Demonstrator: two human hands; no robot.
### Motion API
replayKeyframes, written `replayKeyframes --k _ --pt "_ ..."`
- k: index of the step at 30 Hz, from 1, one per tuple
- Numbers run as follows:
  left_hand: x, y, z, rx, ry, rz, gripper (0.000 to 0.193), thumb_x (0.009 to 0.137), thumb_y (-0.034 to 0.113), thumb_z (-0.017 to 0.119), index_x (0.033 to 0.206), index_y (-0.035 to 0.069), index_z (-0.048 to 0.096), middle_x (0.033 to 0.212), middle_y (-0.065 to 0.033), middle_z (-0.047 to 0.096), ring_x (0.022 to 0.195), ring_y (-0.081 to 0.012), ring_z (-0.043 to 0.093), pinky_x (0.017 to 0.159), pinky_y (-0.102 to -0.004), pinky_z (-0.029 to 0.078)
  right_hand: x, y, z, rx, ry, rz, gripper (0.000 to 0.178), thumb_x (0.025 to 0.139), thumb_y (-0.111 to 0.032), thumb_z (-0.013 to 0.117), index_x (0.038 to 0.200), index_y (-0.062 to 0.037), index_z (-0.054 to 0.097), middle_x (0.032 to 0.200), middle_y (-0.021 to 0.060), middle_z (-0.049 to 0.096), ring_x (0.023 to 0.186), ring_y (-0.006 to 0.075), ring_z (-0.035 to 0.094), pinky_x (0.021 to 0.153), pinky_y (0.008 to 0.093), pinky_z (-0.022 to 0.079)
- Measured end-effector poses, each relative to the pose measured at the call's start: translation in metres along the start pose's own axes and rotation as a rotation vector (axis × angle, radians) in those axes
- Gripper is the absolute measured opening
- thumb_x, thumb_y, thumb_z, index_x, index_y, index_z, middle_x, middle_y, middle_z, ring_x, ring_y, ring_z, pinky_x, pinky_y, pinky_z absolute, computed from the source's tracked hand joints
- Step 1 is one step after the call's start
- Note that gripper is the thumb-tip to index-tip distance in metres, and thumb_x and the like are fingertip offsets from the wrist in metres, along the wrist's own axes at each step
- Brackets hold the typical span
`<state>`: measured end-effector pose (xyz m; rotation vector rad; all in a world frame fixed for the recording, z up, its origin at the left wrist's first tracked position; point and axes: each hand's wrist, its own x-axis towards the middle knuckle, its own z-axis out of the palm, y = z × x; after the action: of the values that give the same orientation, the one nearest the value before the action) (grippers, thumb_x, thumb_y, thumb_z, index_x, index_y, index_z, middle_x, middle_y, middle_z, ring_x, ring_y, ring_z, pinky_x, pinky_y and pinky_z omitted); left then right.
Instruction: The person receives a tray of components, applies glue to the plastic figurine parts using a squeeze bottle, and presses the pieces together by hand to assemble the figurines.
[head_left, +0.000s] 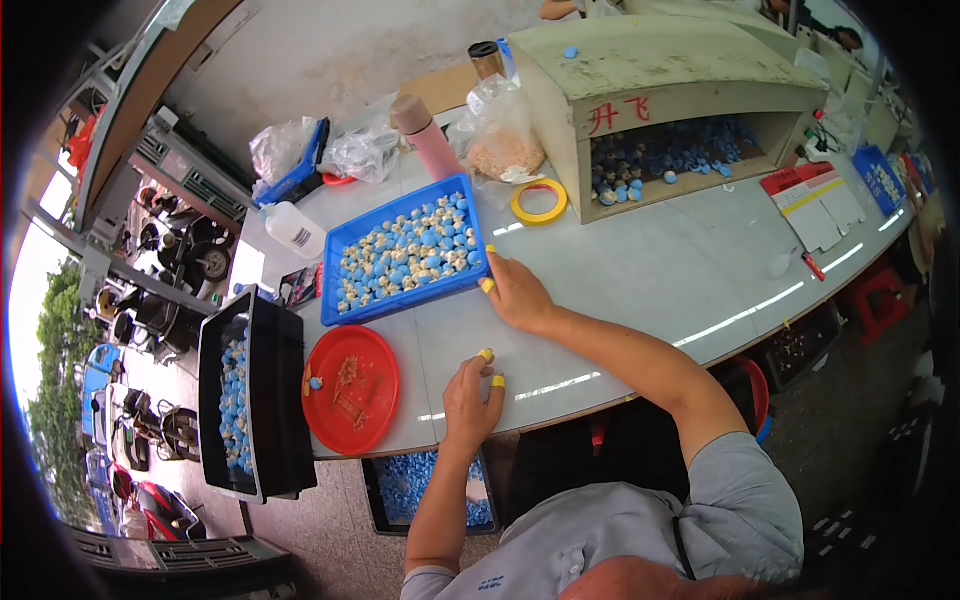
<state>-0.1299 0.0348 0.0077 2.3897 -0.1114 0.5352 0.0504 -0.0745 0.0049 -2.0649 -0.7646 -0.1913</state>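
Note:
A blue plastic tray (404, 302) sits tilted on the tabletop, full of small round blue and cream pieces (410, 250). At its right end my right hand (518, 295) grips the rim, yellow tape wrapped round the fingertips. My left hand (468, 408) hovers over the table's near edge, thumb and forefinger apart, also taped yellow, with nothing seen in it. To the left of that hand lies a round red plate (375, 420) holding brown bits, and a small blue piece is at its left rim.
A black bin (288, 400) of blue pieces stands at the table's left end. Behind the tray are a pink bottle (425, 138), a yellow tape roll (540, 202) and a clear bag (505, 150). A wooden box (560, 130) with more pieces stands right. Below is a bin (380, 515).

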Motion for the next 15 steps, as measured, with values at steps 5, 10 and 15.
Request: replayKeyframes --k 5,10,15 --pt "0.046 0.028 0.016 -0.076 -0.136 0.112 0.031 0.077 0.002 0.068 0.107 0.002 0.057 0.100 -0.0115 0.066 0.076 -0.0249 0.067 0.066 -0.0355 0.053 -0.023 0.017 0.000 0.122 0.165 -0.045 0.052 0.089 -0.012 0.056 0.134 0.0065 0.039 0.132 0.0266 0.047 0.119 0.0404 0.049 0.100 0.0452 0.042" --pt "0.094 0.047 0.055 -0.311 -0.369 0.023 0.026 0.083 0.005 0.068 0.106 -0.002 0.059 0.097 -0.0115 0.068 0.075 -0.0182 0.066 0.065 -0.0289 0.052 -0.061 0.060 -0.109 0.052 0.327 0.038 0.038 0.081 0.000 0.059 0.118 -0.0003 0.050 0.113 0.0184 0.052 0.098 0.0331 0.056 0.085 0.0407 0.048" --pt "0.118 0.034 0.122 -0.746 -0.427 -0.207 0.031 0.090 0.004 0.062 0.118 -0.007 0.054 0.101 -0.0112 0.065 0.081 -0.0110 0.062 0.072 -0.0241 0.051 -0.044 0.126 -0.184 -0.274 0.432 0.210 0.038 0.081 -0.002 0.061 0.118 -0.0052 0.053 0.107 0.0137 0.054 0.098 0.0306 0.058 0.078 0.0416 0.050"
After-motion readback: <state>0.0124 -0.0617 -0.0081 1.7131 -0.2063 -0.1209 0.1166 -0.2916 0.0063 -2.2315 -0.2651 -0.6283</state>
